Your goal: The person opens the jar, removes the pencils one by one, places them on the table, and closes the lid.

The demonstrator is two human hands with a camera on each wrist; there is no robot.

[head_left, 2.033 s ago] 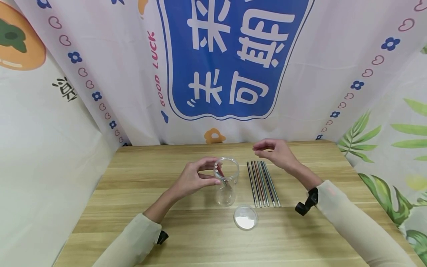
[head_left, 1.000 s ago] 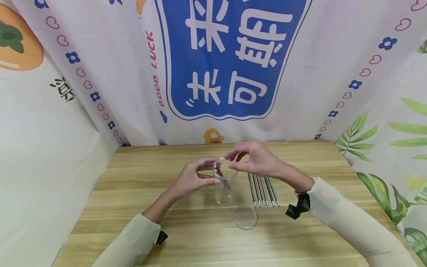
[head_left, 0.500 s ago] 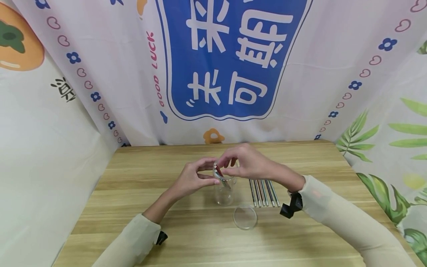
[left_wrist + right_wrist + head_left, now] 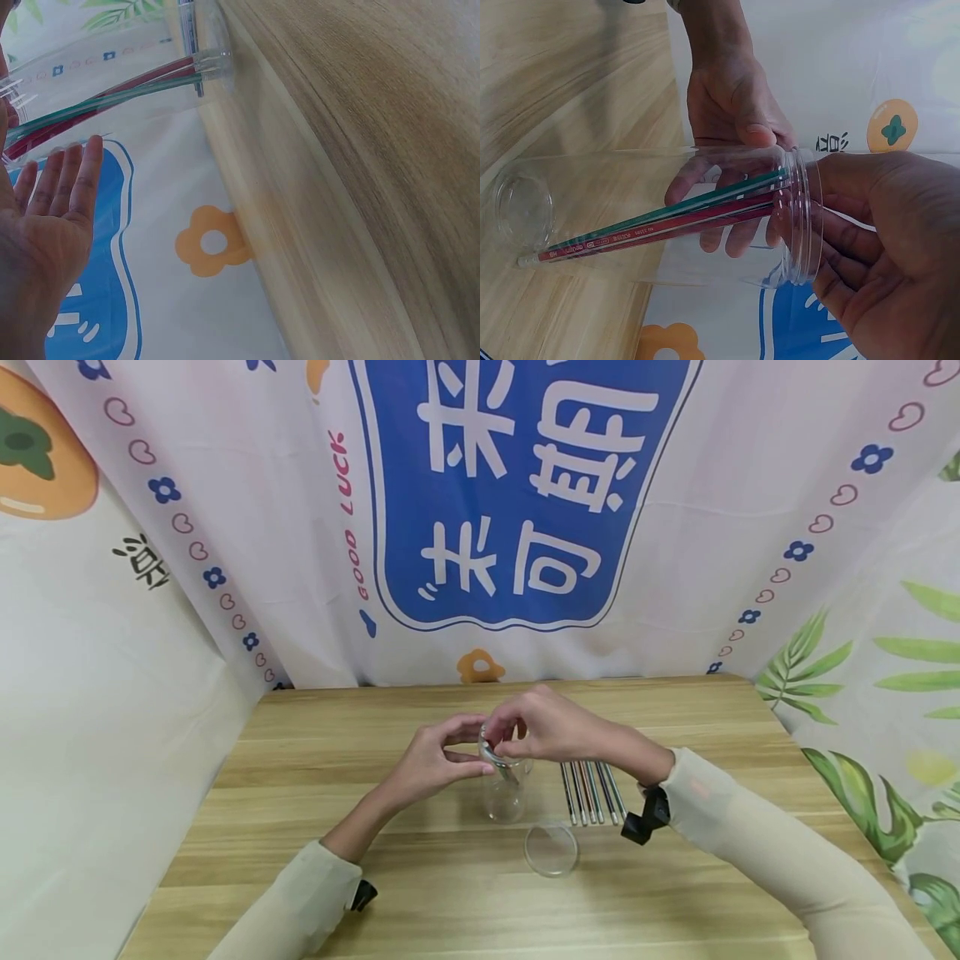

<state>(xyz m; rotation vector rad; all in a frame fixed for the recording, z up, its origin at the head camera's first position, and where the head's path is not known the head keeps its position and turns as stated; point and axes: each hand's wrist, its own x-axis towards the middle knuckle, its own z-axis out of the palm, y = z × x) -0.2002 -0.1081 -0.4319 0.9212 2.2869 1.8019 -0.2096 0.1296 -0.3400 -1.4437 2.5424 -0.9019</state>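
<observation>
A clear plastic jar (image 4: 504,803) stands on the table, its mouth up. My left hand (image 4: 433,764) holds it near the rim, thumb on the near side and fingers round the far side. Several red and green pencils (image 4: 649,231) lean inside the jar, their upper ends at the mouth. The fingers of my right hand (image 4: 551,727) reach into the mouth, fingertips right by those pencil ends. Part of these fingertips is hidden, and I cannot tell whether they pinch a pencil.
Several more pencils (image 4: 588,793) lie in a parallel row on the wooden table (image 4: 420,893), right of the jar. A clear round lid (image 4: 551,850) lies in front of the jar. A printed curtain (image 4: 322,652) hangs behind the table's far edge.
My right hand has come left from above the row of pencils to the jar's mouth, and its fingers have gone in. The left hand and the jar have stayed in place.
</observation>
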